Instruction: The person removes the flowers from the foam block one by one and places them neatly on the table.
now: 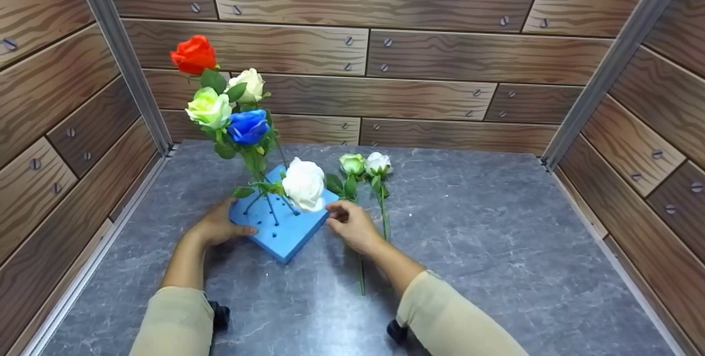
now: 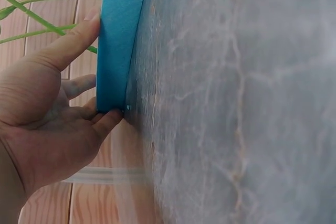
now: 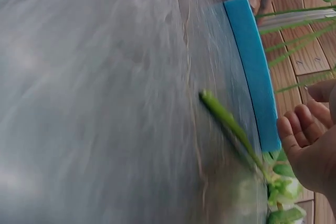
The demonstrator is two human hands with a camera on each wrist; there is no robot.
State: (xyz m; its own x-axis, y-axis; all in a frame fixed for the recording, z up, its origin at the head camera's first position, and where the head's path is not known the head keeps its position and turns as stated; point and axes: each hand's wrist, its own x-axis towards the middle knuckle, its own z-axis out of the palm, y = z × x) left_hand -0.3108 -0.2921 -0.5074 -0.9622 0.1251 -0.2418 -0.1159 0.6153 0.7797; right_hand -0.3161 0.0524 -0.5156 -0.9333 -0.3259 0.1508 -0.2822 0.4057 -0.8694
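Observation:
A blue foam block (image 1: 287, 237) with small holes lies on the table, turned cornerwise. Artificial roses stand in it by their stems: a red rose (image 1: 194, 55), a cream rose (image 1: 249, 86), a pale green rose (image 1: 209, 108), a blue rose (image 1: 248, 127) and a white rose (image 1: 304, 184) leaning right. My left hand (image 1: 217, 224) grips the block's left corner, thumb on the top face and fingers at the side and lower edge. At the opposite corner is my right hand (image 1: 355, 227), loosely bent fingers right by the block's edge, thumb apart, holding nothing.
Right of the block, a green rose (image 1: 352, 164) and a smaller white rose (image 1: 378, 163) lie on the grey marbled table (image 1: 484, 246), their stems running toward the front, partly under my right hand. Wood-patterned walls (image 1: 308, 53) with metal corner posts enclose the table.

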